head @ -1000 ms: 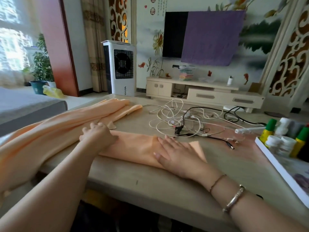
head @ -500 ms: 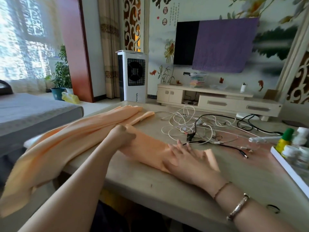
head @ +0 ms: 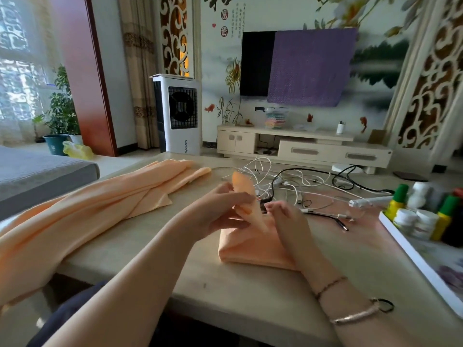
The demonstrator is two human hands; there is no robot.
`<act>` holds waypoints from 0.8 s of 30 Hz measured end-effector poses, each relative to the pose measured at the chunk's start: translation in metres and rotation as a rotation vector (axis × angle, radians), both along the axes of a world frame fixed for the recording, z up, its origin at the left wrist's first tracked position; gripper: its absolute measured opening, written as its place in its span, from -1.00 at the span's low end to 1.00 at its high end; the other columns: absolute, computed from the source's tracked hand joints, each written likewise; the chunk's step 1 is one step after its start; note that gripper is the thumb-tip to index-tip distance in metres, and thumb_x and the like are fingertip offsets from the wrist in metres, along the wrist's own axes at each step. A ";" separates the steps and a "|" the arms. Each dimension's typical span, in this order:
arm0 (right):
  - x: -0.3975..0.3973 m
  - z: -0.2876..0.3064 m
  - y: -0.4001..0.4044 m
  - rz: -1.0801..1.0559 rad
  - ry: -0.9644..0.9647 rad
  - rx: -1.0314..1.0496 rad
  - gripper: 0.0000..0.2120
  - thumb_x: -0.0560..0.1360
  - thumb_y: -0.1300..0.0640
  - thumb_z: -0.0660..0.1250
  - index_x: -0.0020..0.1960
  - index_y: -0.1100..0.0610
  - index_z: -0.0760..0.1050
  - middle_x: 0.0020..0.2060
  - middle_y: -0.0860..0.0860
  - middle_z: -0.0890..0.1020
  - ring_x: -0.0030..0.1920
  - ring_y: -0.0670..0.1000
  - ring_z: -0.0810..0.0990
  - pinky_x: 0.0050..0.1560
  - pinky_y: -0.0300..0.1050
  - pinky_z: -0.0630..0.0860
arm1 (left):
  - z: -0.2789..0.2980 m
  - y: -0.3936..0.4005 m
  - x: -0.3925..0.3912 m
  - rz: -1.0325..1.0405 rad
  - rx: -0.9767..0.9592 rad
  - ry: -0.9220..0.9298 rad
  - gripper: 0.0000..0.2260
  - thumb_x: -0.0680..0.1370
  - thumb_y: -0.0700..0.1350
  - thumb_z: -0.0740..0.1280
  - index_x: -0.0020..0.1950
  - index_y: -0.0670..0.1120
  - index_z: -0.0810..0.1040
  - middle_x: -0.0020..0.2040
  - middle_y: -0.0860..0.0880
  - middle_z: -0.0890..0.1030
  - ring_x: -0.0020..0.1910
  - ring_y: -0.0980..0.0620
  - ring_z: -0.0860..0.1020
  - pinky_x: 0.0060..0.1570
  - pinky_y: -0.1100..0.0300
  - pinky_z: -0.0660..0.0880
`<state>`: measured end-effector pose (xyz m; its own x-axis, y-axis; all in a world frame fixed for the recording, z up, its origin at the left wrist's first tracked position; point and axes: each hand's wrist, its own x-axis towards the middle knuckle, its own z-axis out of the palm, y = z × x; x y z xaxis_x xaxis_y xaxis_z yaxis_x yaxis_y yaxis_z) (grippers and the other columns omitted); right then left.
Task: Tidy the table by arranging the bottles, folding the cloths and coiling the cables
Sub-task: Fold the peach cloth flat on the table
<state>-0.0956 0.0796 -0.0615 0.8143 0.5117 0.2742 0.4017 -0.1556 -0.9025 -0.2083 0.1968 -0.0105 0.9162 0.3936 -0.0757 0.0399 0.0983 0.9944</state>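
Observation:
A small peach cloth (head: 253, 249) lies partly folded at the table's near middle. My left hand (head: 220, 211) pinches its free end and holds it lifted over the folded part. My right hand (head: 288, 217) rests on the cloth's right side with fingers loosely curled. A larger peach cloth (head: 82, 209) sprawls over the table's left and hangs off the edge. Tangled white and black cables (head: 295, 186) lie behind my hands. Several bottles (head: 423, 211) with green and white caps stand in a white tray (head: 411, 251) at the right.
The beige table (head: 250, 296) runs to a near edge under my forearms. A black hair band (head: 387, 305) lies by my right wrist. A white pen-like device (head: 370, 202) lies left of the bottles. A grey bed (head: 37, 176) stands left of the table.
My left hand has carried the small cloth's left end up and over to the right, folding it shorter. My right hand lifted from lying flat and its fingers curled. The camera tilted up.

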 end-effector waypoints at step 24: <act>0.035 -0.004 -0.035 -0.211 -0.162 -0.418 -0.66 0.48 0.20 0.23 0.24 0.07 0.32 -0.21 0.00 0.51 -0.19 0.05 0.45 -0.36 -0.17 0.26 | -0.065 -0.025 0.032 -0.102 1.501 0.375 -0.46 0.60 0.28 -0.07 0.56 0.19 -0.05 0.58 0.12 -0.10 0.56 -0.04 -0.18 0.50 -0.11 -0.17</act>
